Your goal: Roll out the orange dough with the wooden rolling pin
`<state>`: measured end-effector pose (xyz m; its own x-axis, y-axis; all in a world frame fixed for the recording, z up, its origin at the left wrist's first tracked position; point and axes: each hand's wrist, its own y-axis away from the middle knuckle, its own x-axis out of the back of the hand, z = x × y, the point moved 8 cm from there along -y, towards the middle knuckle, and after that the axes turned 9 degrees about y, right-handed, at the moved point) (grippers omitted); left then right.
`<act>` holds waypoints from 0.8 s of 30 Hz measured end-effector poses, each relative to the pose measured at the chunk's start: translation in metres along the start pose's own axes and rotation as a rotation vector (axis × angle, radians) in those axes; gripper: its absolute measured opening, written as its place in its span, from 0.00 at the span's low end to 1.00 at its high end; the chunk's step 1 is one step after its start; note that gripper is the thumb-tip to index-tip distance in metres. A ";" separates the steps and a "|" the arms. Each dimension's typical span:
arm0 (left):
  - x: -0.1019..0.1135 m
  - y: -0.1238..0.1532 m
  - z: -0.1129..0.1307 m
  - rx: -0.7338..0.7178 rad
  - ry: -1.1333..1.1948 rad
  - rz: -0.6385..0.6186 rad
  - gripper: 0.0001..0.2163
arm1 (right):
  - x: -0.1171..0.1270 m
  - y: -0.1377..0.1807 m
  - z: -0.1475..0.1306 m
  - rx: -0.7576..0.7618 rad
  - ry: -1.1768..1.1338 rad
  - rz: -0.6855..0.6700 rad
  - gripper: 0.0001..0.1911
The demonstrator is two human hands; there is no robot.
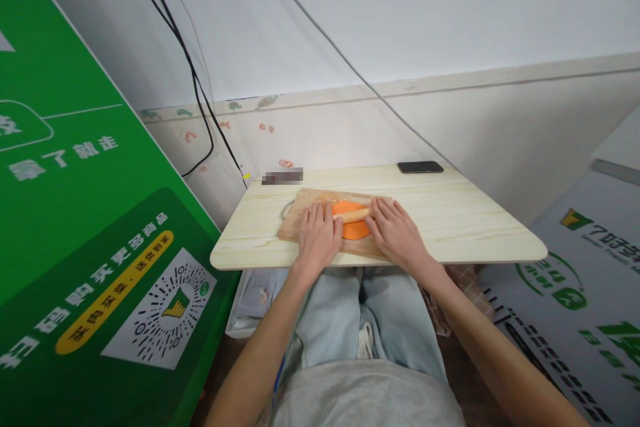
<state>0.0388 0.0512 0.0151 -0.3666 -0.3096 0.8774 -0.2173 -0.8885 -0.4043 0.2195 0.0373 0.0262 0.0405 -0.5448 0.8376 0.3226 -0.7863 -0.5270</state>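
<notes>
A flat orange sheet of dough (356,232) lies on a wooden cutting board (290,229) in front of me. Across the dough rests a light wooden rolling pin (353,216), its middle showing between my hands. My left hand (320,233) lies over the pin's left end, fingers together and curved down on it. Over the right end is my right hand (396,229), its fingers pointing forward and left. Both ends of the pin are hidden under the hands. A metal ring handle (287,209) sticks out at the board's left side.
The pale wood-grain table (470,227) has rounded front corners. A black phone (421,167) lies at its back right, a blurred dark object (283,177) at its back left. A green printed panel (125,213) stands left, a white printed cabinet (590,267) right. Cables (193,67) hang along the wall.
</notes>
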 end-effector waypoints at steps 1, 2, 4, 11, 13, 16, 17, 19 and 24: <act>0.001 0.009 0.004 -0.025 -0.002 0.020 0.30 | 0.003 0.009 0.000 0.004 -0.019 0.014 0.34; 0.001 0.014 0.007 -0.036 -0.003 0.027 0.31 | 0.005 0.013 0.001 0.008 -0.035 0.017 0.35; -0.001 0.008 0.004 -0.023 -0.002 0.006 0.32 | 0.002 0.008 0.004 0.006 -0.050 -0.013 0.35; -0.008 -0.090 -0.025 0.056 0.019 -0.264 0.32 | -0.036 -0.080 0.015 -0.106 0.054 -0.233 0.34; -0.010 -0.100 -0.027 0.029 0.026 -0.338 0.31 | -0.040 -0.089 0.016 -0.132 0.077 -0.252 0.34; -0.011 -0.084 -0.025 -0.022 0.025 -0.318 0.30 | -0.037 -0.071 0.010 -0.120 0.067 -0.246 0.35; -0.010 -0.072 -0.022 -0.038 0.025 -0.283 0.30 | -0.032 -0.057 0.007 -0.109 0.057 -0.220 0.36; -0.009 -0.041 -0.017 -0.067 0.029 -0.198 0.31 | -0.020 -0.025 0.000 -0.086 0.024 -0.139 0.37; -0.002 0.005 -0.004 -0.131 0.002 -0.054 0.34 | -0.003 0.020 -0.004 -0.091 -0.033 -0.024 0.36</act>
<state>0.0351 0.0484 0.0107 -0.3526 -0.2620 0.8983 -0.3529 -0.8519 -0.3870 0.2224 0.0216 0.0126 0.0656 -0.5168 0.8536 0.2362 -0.8231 -0.5165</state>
